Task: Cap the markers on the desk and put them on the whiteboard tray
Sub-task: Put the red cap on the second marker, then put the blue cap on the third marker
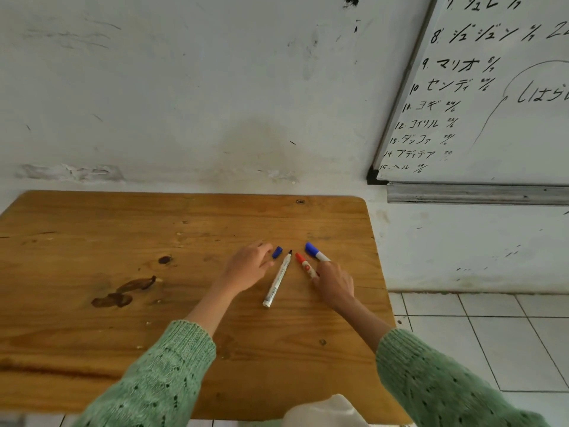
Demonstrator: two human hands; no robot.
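An uncapped white marker (277, 278) with a black tip lies on the wooden desk (123, 241), tip pointing away from me. A loose blue cap (277, 252) lies just left of that tip. My left hand (249, 266) hovers beside the cap, fingers apart, holding nothing. To the right lie a red-capped marker (305, 264) and a blue-capped marker (315, 251). My right hand (334, 282) is curled over the rear ends of both, hiding them; whether it grips either is unclear. The grey whiteboard tray (477, 194) runs along the wall at the upper right.
The whiteboard (492, 103) with black writing hangs above the tray. The desk's right edge drops to a white tiled floor (492, 349). Dark stains (123, 294) mark the desk's left half. Something white (326, 411) shows at the desk's near edge.
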